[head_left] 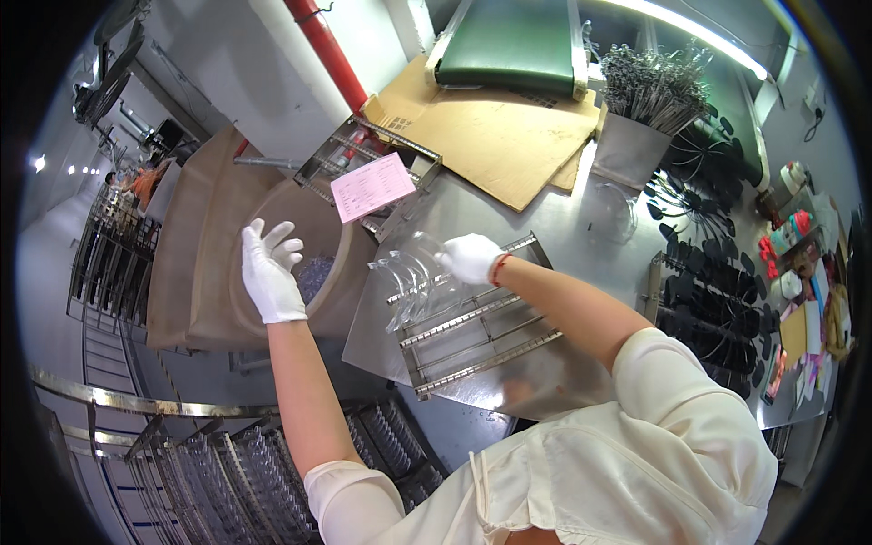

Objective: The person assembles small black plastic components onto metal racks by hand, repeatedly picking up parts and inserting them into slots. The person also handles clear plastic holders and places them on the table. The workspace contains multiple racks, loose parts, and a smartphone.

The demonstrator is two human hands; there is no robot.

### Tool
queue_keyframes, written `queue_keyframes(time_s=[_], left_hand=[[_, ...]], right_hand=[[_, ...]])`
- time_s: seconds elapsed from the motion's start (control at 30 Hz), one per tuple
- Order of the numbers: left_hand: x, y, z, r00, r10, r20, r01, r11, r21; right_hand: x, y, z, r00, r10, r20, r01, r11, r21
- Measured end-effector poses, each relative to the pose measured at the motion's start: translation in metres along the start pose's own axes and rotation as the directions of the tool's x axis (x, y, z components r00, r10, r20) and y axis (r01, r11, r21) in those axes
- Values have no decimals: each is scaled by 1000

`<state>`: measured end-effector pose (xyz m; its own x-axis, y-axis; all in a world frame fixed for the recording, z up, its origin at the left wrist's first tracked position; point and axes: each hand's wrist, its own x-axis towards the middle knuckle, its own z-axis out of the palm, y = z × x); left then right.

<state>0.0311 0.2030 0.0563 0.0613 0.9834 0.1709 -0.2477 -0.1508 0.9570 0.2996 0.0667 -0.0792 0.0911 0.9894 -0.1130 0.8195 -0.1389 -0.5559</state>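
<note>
Clear curved lenses (416, 277), metal rack (490, 363)
They sit beside the right hand (470, 259), whose grip I can't tell; the left hand's fingers (281, 231) spread, released.

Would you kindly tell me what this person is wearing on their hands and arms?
The left hand and the right hand both wear plain white gloves that stop at about the wrist. A thin red bracelet sits just behind the right glove. The sleeves are short, loose and cream-coloured.
</note>
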Motion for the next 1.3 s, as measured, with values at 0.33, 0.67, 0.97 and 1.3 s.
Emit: queue_keyframes(time_s=[0.33,0.67,0.97,1.3], left_hand=[[-49,-69,62,550,42,834,-811,267,521],[-35,-138,59,400,-432,808,-768,324,553],[-54,-91,119,550,-128,825,-731,405,549],[-207,-47,249,584,-223,780,-68,945,321]], right_hand=[[-22,-39,-45,979,203,-6,-203,978,-39],[-210,259,-215,823,492,-284,-543,829,-136],[-251,462,-254,139,909,-392,-761,352,545],[-357,389,-322,119,561,-819,-625,684,378]])
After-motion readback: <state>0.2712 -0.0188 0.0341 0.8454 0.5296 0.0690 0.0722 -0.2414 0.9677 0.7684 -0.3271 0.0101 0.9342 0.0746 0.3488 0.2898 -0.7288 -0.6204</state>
